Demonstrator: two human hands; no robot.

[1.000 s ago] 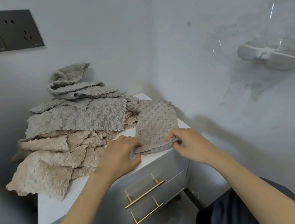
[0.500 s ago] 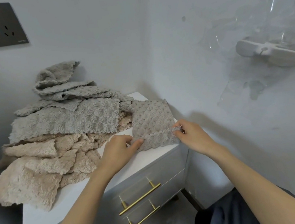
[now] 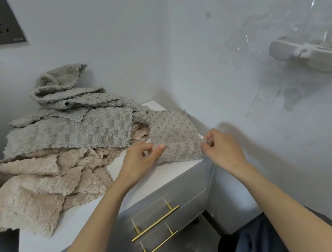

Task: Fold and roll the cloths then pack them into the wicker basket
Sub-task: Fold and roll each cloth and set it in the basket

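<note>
Small grey waffle-textured cloth [image 3: 172, 130]: flat on white cabinet-top surface [image 3: 154, 184], at far right corner; near edge turned over into a narrow band.
Left hand [image 3: 140, 161]: pinching left end of band.
Right hand [image 3: 220, 150]: pinching right end.
Heap of grey and beige fleecy cloths [image 3: 58, 153]: just beside, to the left, unfolded.
Wicker basket: not in view.
Step, as judged: rolling, first turn.
Next move, likely: even turns away from body, ends level, roll tight.
</note>
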